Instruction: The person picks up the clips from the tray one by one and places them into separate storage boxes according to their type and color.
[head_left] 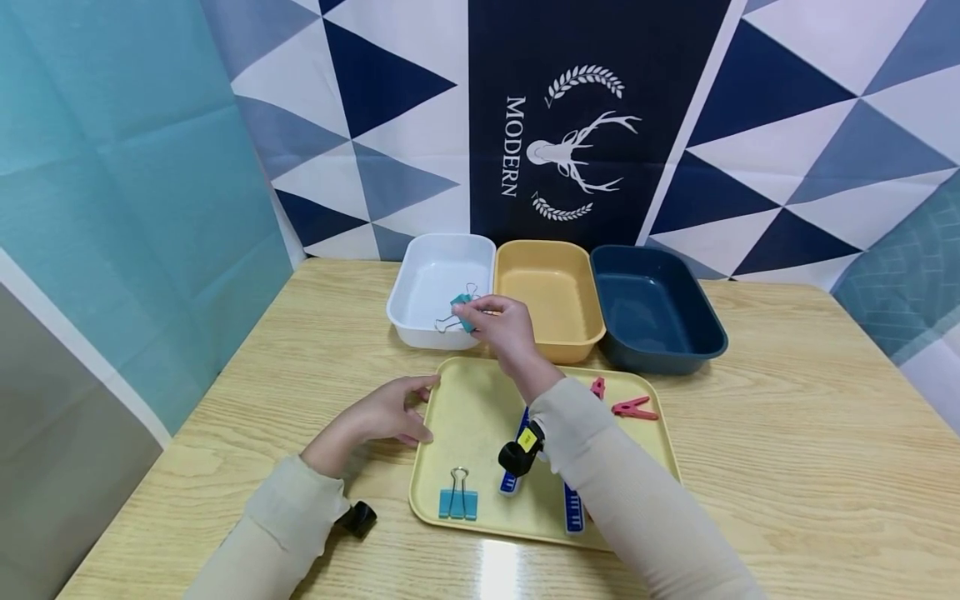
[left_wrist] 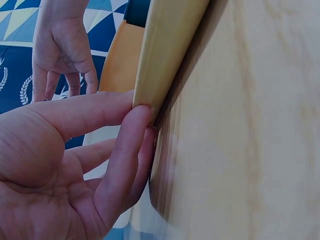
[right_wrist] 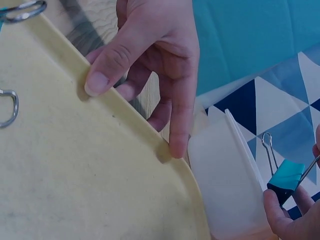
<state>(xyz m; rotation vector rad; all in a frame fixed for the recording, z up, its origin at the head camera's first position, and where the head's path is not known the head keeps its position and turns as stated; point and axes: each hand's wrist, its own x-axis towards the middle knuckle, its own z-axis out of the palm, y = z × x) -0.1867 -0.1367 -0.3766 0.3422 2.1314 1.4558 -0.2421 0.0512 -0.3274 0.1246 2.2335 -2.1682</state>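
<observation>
My right hand (head_left: 508,332) pinches a teal binder clip (right_wrist: 288,175) over the white bin (head_left: 408,335); the clip's wire handles are spread apart. My left hand (head_left: 384,411) holds the left rim of the pale yellow tray (head_left: 468,417), its thumb over the edge and its other fingers along the outside. A second, larger-looking teal binder clip (head_left: 458,504) lies in the tray's near left corner, handles together. Two blue pieces with white markings (head_left: 573,512) lie in the tray, partly hidden by my right arm. Red clothespins (head_left: 634,408) lie at its far right.
A yellow bin (head_left: 547,279) and a dark blue bin (head_left: 645,300) stand in a row to the right of the white one, behind the tray. All stand on a wooden table (head_left: 787,433). A patterned cloth (head_left: 405,108) hangs behind them.
</observation>
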